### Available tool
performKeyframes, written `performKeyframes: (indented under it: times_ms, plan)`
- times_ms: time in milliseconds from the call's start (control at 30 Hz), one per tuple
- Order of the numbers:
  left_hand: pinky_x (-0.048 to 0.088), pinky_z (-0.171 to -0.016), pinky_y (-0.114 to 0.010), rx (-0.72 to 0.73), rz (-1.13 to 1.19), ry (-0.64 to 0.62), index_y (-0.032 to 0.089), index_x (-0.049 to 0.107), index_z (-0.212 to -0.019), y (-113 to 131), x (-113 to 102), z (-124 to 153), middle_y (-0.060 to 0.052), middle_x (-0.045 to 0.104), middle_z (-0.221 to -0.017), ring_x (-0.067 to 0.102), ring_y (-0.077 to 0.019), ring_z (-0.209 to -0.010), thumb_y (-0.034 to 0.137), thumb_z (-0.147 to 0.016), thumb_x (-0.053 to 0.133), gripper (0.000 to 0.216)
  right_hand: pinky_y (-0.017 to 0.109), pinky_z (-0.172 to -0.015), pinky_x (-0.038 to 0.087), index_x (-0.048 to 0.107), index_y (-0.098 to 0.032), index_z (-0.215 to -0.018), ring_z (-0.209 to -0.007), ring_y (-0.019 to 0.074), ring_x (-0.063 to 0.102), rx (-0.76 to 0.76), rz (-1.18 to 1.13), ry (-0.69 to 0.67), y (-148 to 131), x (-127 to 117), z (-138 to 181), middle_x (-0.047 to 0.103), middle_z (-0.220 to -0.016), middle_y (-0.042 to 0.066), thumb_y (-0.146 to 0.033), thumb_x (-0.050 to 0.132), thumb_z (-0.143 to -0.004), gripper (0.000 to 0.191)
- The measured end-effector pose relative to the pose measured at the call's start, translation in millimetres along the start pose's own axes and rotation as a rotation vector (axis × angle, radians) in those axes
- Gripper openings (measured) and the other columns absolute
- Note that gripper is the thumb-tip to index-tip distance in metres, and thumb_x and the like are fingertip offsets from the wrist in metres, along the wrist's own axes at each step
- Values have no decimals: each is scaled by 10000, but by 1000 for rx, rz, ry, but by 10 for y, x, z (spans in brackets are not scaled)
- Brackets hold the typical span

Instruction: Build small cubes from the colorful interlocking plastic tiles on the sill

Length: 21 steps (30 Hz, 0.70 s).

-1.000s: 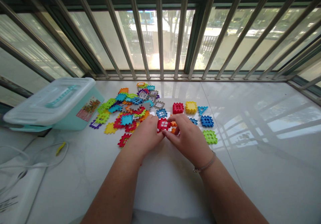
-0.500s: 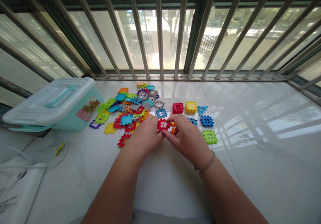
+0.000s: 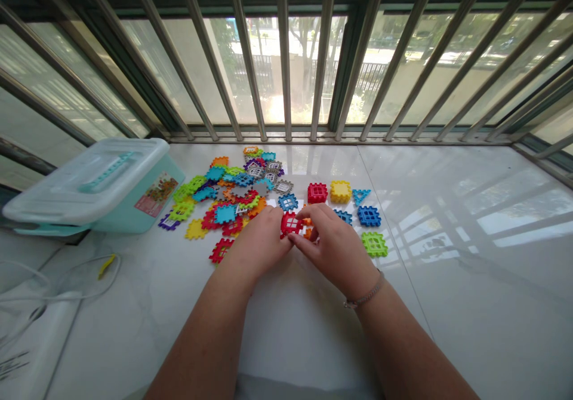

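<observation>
Bracelet (image 3: 367, 295), one, on the wrist of the right hand (image 3: 339, 242), whose thumb and forefinger pinch a red window tile (image 3: 292, 224); the left hand (image 3: 264, 236) lies at the tile's left edge, fingers hidden, their grip not tellable. Right, on the white surface (image 3: 295, 340): green tile (image 3: 375, 244), blue block (image 3: 369, 216), yellow block (image 3: 341, 192), red block (image 3: 317, 193). Left: heap of mixed tiles (image 3: 226, 213), lidded turquoise box (image 3: 120, 212); behind all, metal bars (image 3: 284, 60).

Ledge (image 3: 447, 310), glossy white tile. On it: turquoise lidded plastic box (image 3: 101, 188), left of the left hand (image 3: 264, 239); heap of multicoloured notched plastic pieces (image 3: 228, 194), beyond that hand; lime-green notched plastic square (image 3: 375, 244), right of the right hand (image 3: 341, 248).
</observation>
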<state>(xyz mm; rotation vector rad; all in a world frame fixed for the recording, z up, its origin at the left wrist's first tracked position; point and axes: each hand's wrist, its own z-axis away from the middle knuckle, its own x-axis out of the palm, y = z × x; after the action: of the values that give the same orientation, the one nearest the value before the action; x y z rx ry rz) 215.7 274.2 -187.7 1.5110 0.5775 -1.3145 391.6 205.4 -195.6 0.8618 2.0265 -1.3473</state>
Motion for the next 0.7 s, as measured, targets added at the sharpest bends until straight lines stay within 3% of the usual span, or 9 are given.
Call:
performKeyframes:
  times_ms: [433,700]
  plan:
    - [437,-755,-344,-22,28,-17,254,510,-887,25,-30,8,-85,724,-1048,693,-280,-981,168,-852,659,176,378,-912,571,647,-250,-1177,-1108,273,739,7,1,-9,-12,-2,-9,724,-1232,72,-245,806,-969,263]
    - [456,-799,-334,-54,10,-35,240,557,-896,60,-60,3,-88,722,-1008,696,-281,-993,148,-853,664,148,349,-794,540,646,-244,-1156,-948,230,727,33,7,-31,-39,-19,-7,713,-1208,59,-272,819,-973,253]
